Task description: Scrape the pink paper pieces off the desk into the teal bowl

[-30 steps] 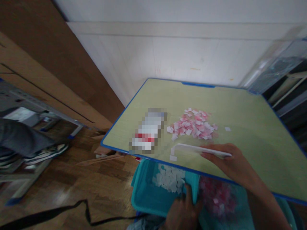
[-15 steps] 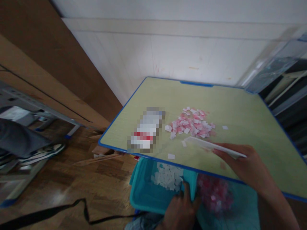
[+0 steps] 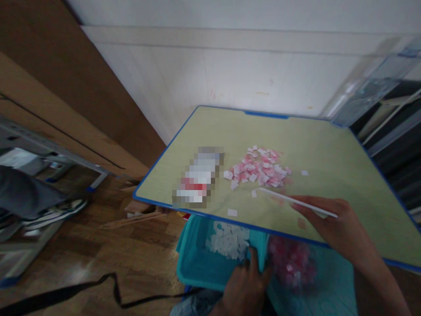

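My right hand pinches a thin white flat strip over the table, seen nearly edge-on. Its far tip is close to a small white paper piece. Beyond lies a loose pile of pink and white square pieces. My left hand is low, at the near right side of a teal tub. Its index finger stretches toward the white pieces inside, the thumb stands apart, and the other fingers curl under. Nothing shows in that hand.
The pale green table has a blue rim and meets a white wall. A blurred-out phone-like object lies on its left. Right of the tub is a pink heap. A black strap hangs lower left, near a person's shoe.
The white strip has turned from showing its broad face to nearly edge-on. The small white piece by its tip sits slightly farther right against the table. The left hand holds its pose.
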